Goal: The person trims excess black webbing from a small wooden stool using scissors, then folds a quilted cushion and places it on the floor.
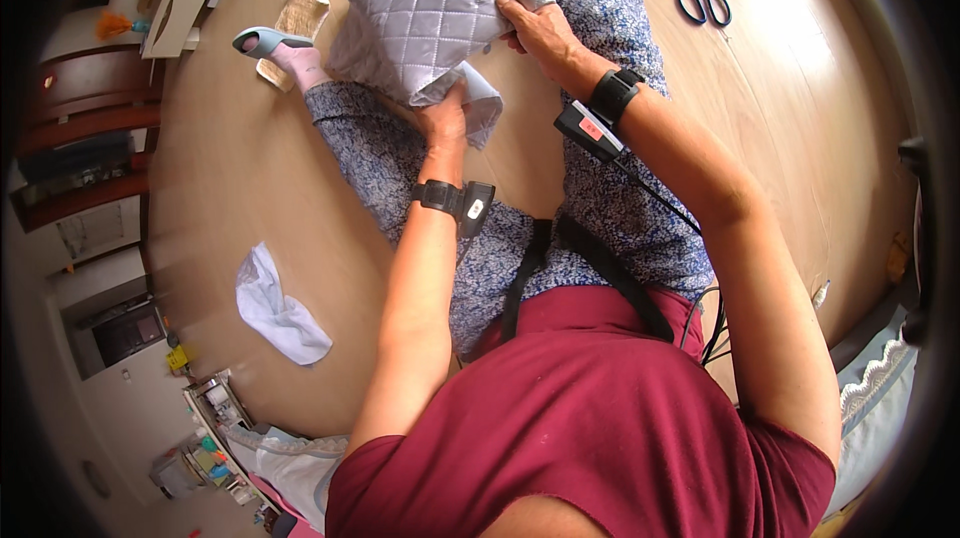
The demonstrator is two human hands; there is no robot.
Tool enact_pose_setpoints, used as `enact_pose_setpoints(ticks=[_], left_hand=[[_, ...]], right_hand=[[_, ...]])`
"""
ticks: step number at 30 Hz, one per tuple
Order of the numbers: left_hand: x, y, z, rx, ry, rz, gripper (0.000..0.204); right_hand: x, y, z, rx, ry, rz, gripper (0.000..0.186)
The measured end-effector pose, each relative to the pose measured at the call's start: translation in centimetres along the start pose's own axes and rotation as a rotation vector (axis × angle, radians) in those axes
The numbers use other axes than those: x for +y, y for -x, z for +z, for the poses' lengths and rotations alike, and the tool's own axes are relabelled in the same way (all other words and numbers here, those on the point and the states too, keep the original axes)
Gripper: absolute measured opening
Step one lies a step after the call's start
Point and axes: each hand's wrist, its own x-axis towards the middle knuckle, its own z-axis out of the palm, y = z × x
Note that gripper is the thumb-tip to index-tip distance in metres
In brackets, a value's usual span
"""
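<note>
A pale lilac-grey quilted fabric (427, 6) is held up over my legs, its lower corner folded back. My right hand (530, 30) pinches its right edge, thumb on top. Lower and to the left, my left hand (443, 110) grips the folded lower part, with its fingertips hidden by the cloth. Both wrists carry black straps with small devices (475, 208). My legs in blue speckled trousers (375, 163) stretch forward, and my left foot wears a pink sock and a grey slipper (262, 39).
Blue-handled scissors (703, 0) lie on the wooden floor (830, 108) at upper right. A crumpled light blue cloth (280, 303) lies at left. A beige piece (304, 8) is beside my left foot. Furniture (90, 118) lines the left rim; white bedding (870, 398) is at right.
</note>
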Motion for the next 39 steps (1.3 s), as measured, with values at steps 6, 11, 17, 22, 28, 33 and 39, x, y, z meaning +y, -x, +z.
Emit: enact_pose_setpoints(ticks=[6,11,17,22,28,33,39], left_hand=[[1.5,0.9,1.0,-0.08,0.015,-0.091,0.072],[-0.3,-0.3,-0.2,-0.074,-0.005,-0.058,0.068],[-2.0,-2.3,-3.3,0.089,-0.184,0.277,0.043],[2.8,-1.4,-7.2,0.089,-0.391,0.402,0.021],[11.3,-2.3,-13.3,0.208,-0.747,0.64,0.01],[21.8,-1.8,-20.4,0.301,-0.956,0.986,0.01],[32.7,6.0,-31.2,0.454,-0.847,0.834,0.014]], right_hand=[[-0.4,0.3,-0.3,-0.036,0.002,-0.011,0.038],[-0.7,0.9,-1.0,-0.133,-0.16,0.086,0.036],[-1.5,0.7,-5.6,-0.233,-0.765,0.194,0.058],[-2.2,-3.2,-8.8,-0.047,-0.562,-0.006,0.052],[-11.4,-6.1,-7.6,-0.223,-0.253,-0.218,0.031],[-23.4,-5.5,0.9,-0.645,-0.137,-0.429,0.044],[-33.4,-1.1,11.4,-0.662,0.155,-0.851,0.039]])
